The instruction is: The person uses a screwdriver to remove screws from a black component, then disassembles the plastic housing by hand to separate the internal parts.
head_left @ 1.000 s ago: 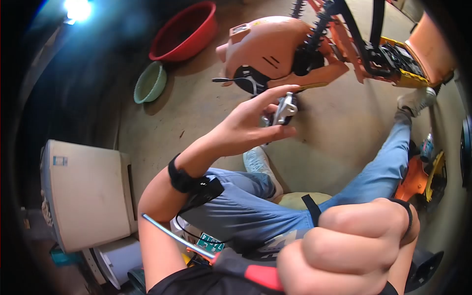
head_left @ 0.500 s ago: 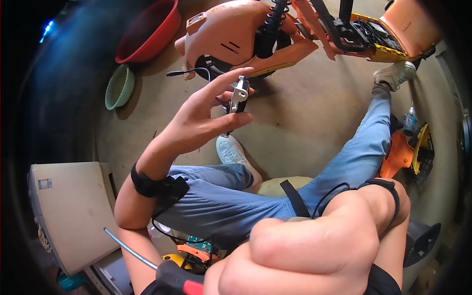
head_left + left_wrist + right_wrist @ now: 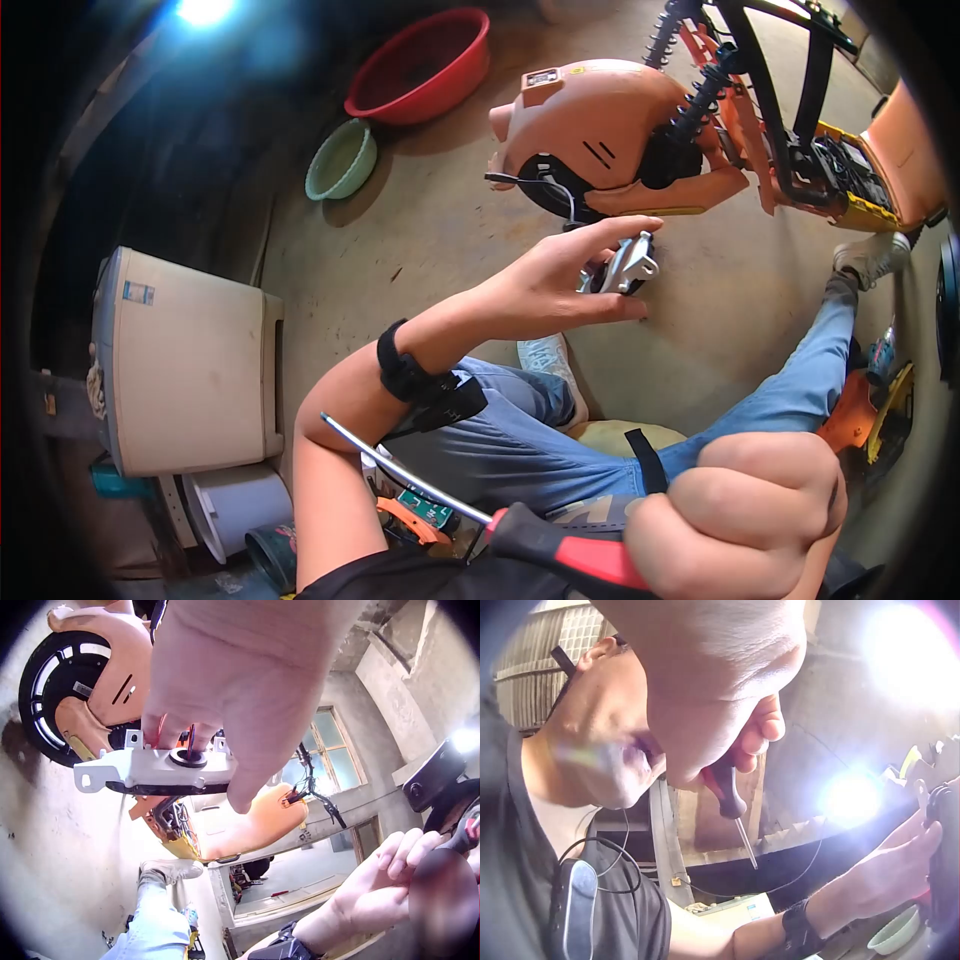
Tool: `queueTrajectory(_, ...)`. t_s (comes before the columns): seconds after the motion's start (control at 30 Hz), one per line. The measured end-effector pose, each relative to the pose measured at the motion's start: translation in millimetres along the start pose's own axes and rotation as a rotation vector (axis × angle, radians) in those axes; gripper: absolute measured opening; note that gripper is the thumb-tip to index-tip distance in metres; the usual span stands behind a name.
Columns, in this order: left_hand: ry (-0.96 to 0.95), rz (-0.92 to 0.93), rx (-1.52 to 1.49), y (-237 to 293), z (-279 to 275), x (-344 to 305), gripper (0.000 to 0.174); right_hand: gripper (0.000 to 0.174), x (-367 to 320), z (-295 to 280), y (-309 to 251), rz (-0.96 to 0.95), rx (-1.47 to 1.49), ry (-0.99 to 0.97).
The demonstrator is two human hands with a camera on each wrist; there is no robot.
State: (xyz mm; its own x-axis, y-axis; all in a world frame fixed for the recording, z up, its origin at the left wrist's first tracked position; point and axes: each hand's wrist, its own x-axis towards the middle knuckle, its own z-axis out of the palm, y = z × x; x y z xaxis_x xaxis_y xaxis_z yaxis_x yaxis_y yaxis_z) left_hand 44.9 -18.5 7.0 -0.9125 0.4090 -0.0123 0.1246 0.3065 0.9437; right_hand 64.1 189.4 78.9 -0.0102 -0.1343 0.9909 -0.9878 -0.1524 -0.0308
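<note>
Bracket pinched by half-open left hand; right hand closed round screwdriver; slack thumb grip could drop bracket; caught wires could pull loose.

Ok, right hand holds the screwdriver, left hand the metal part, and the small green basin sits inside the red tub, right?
Not inside: the head view shows the green basin on the floor beside the red tub. Screwdriver in the right hand, metal part in the left hand: correct.

Head view dim, light flaring upper left; wrist views partly washed out, edges bowed.
</note>
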Motion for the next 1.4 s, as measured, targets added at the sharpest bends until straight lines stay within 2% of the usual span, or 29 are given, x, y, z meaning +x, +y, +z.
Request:
queueTrajectory(0.03,0.004,-0.031,-0.017,2.6,0.2,-0.8,0.078,0.058,-0.2,-7.1,-2.4,0.067,0.072,-0.158)
queueTrajectory(0.07,-0.014,-0.026,-0.017,4.4,-1.1,0.2,0.078,0.052,-6.2,-2.2,-4.1,0.085,0.109,-0.135)
queueTrajectory(0.13,-0.01,-0.101,0.025,5.2,-1.2,0.0,0.078,0.051,-8.2,2.6,-9.1,0.123,0.087,-0.115)
queueTrajectory(0.3,-0.012,-0.048,0.039,-4.5,-1.9,4.9,0.076,0.048,-10.0,5.0,-14.9,0.26,0.075,-0.042)
queueTrajectory(0.37,-0.003,-0.09,-0.005,-3.5,-1.8,6.1,0.076,0.048,-12.4,1.3,-10.6,0.261,0.098,-0.064)
queueTrajectory(0.43,0.0,-0.088,0.001,-4.4,-1.5,9.5,0.076,0.047,-16.5,7.3,-7.3,0.275,0.091,0.022)
queueTrajectory(0.47,-0.005,-0.08,0.016,-4.3,-3.6,10.6,0.076,0.046,-11.8,-2.7,-3.4,0.329,0.115,-0.024)
queueTrajectory(0.5,0.014,-0.088,0.025,-4.8,-5.1,11.7,0.076,0.046,-17.6,-10.3,8.4,0.321,0.135,-0.019)
queueTrajectory(0.57,0.003,-0.073,0.02,-6.6,-7.2,14.1,0.076,0.051,-28.7,-24.0,34.4,-0.062,0.099,-0.244)
queueTrajectory(0.6,-0.002,-0.114,0.02,-3.4,-8.8,15.8,0.076,0.055,-12.0,-35.1,35.7,0.116,0.231,-0.346)
queueTrajectory(0.63,0.012,-0.116,0.017,-5.0,-8.8,17.0,0.076,0.055,-15.1,-38.6,32.4,0.112,0.243,-0.351)
queueTrajectory(0.7,0.005,-0.094,0.013,-7.1,-11.9,20.1,0.077,0.055,-19.1,-42.6,29.4,0.253,0.295,-0.355)
queueTrajectory(0.73,0.005,-0.101,0.016,-8.5,-14.3,20.6,0.077,0.057,-20.7,-47.8,44.6,0.097,0.299,-0.391)
queueTrajectory(0.77,0.021,-0.095,0.007,-10.9,-15.6,20.9,0.077,0.057,-26.1,-42.1,42.6,0.107,0.299,-0.385)
queueTrajectory(0.83,0.015,-0.134,0.023,-9.8,-14.3,26.5,0.079,0.06,-41.6,-24.1,29.6,0.271,0.155,-0.115)
queueTrajectory(0.9,0.046,-0.192,-0.044,-10.9,-12.5,29.2,0.079,0.054,-45.8,-4.0,22.9,0.359,0.108,0.095)
queueTrajectory(1.0,0.039,-0.196,-0.065,-16.4,-11.8,35.1,0.079,0.052,-45.3,-29.1,23.7,0.519,0.242,-0.05)
queueTrajectory(1.07,0.058,-0.211,-0.057,-16.9,-15.2,37.3,0.078,0.053,-55.0,-31.7,36.6,0.394,0.199,-0.115)
queueTrajectory(1.1,0.05,-0.189,-0.032,-19.2,-16.3,37.5,0.078,0.05,-58.8,-30.3,43.9,0.332,0.167,-0.071)
queueTrajectory(1.17,0.056,-0.167,-0.032,-24.0,-17.3,39.7,0.077,0.044,-58.2,-55.6,52.3,0.347,0.297,-0.295)
queueTrajectory(1.27,0.052,-0.181,-0.032,-25.1,-22.0,40.8,0.076,0.039,-64.5,-81.0,59.7,0.285,0.216,-0.388)
queueTrajectory(1.3,0.054,-0.145,-0.014,-29.4,-24.5,40.6,0.075,0.033,-72.2,-85.0,62.7,0.246,0.25,-0.342)
queueTrajectory(1.37,0.092,-0.16,-0.062,-35.3,-25.6,38.8,0.073,0.026,-84.3,-98.0,63.5,0.36,0.319,-0.382)
queueTrajectory(1.4,0.097,-0.167,-0.017,-34.7,-27.1,40.2,0.071,0.025,-89.4,-107.8,59.2,0.468,0.191,-0.442)
